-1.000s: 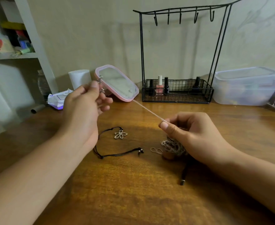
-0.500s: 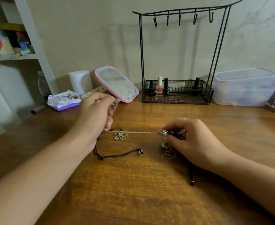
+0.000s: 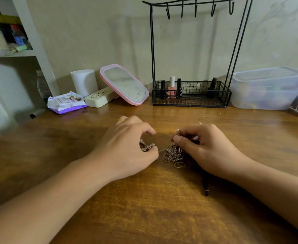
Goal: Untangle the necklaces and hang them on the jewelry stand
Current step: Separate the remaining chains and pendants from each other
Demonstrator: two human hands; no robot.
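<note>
Both hands have come down to the bench [image 3: 162, 208] and closed in on each other. One second ago the left hand [image 3: 127, 148] held one end of the silver chain [image 3: 173, 154] raised and taut; the chain now lies slack, bunched in a heap between the hands.

Left hand: fingers curled, thumb low at the chain's near end. The flower pendant [image 3: 147, 147] shows under its fingers. Whether the hand pinches the chain or only rests on it cannot be told.

Right hand [image 3: 202, 148]: thumb and forefinger pinch the top of the heap. A black cord [image 3: 205, 184] runs out from beneath it toward the viewer.

Assessment: the pull did not free the chain; the knot remains. The stand [image 3: 190, 50], at the back of the bench, has all hooks bare. No necklace is hung yet.
</note>
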